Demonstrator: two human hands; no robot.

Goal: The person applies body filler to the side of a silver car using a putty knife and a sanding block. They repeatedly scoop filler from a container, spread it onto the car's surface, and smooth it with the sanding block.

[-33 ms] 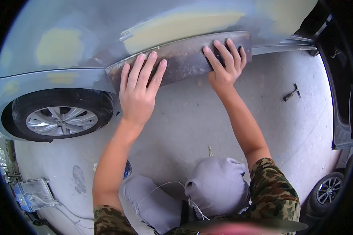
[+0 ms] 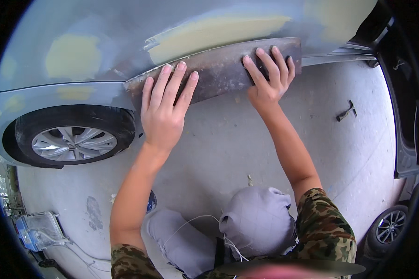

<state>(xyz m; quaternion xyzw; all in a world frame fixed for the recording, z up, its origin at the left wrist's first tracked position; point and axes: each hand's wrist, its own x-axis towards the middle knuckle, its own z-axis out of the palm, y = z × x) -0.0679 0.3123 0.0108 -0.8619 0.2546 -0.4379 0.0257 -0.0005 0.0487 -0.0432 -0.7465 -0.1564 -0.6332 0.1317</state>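
A long, dark, mottled metal strip [image 2: 219, 76] lies lengthwise along the lower edge of the grey-blue car body [image 2: 121, 42], just below a long pale-yellow filler patch [image 2: 209, 32]. My left hand [image 2: 165, 107] is on the strip's left part, fingers pointing up across it with tips near its top edge. My right hand [image 2: 270, 81] holds the strip's right part, fingers bent over its face and thumb low; what lies behind the strip is hidden. Round yellowish patches [image 2: 72, 56] mark the body farther left.
Below the body are a car wheel [image 2: 70, 144] at left and the concrete floor [image 2: 219, 139]. A hammer [image 2: 344, 113] lies at right, near an open dark door [image 2: 405, 139]. A loose wheel [image 2: 388, 225] is lower right, a wheeled unit with hoses [image 2: 37, 230] lower left. My bent knees are below.
My right hand and the strip's right end have shifted very slightly rightward. My left hand has hardly moved.
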